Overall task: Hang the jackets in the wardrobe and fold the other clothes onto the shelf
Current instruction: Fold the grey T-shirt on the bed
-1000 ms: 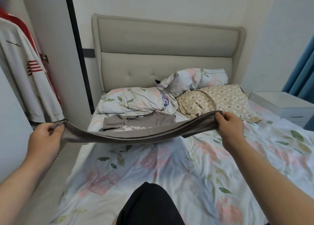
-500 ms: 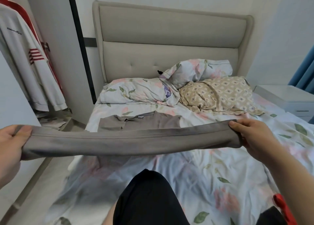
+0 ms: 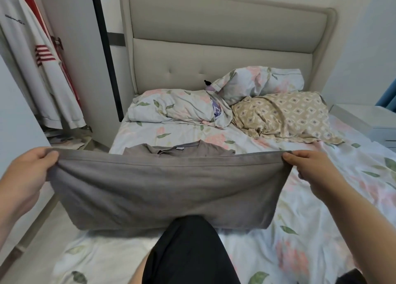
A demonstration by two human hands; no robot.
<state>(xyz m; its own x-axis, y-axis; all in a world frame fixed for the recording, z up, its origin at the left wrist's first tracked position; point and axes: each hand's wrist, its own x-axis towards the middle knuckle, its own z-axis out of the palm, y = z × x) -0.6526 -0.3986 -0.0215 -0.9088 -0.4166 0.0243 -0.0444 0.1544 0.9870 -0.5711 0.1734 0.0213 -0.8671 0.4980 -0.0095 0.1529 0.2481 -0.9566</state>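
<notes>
1. Head view, nearest first: at 6 o'clock a knee in black cloth (image 3: pixel 188 251) rests on the bed (image 3: pixel 310 230), touching the lower fold of the grey shirt (image 3: pixel 167 193).
2. At 9 o'clock the left hand (image 3: pixel 27 176) pinches one corner of the shirt's hem between thumb and curled fingers. At 3 o'clock the right hand (image 3: pixel 308 172) pinches the other corner the same way.
3. The hem is stretched taut between the hands and the cloth sags below it. The collar end lies flat on the bed toward 12 o'clock.
4. The step looks like the first fold. To do it well, both corners should stay level and taut. The hem should be laid square onto the collar end, with the side edges matched and then smoothed.
5. Counted: two hands, one shirt.
6. Farther, at 12 to 1 o'clock, there are three pillows (image 3: pixel 180 108), two floral and one diamond-patterned.
7. At 10 o'clock one white jacket (image 3: pixel 25 58) hangs in the wardrobe. Whether the red cloth behind it is a second jacket cannot be told.
</notes>
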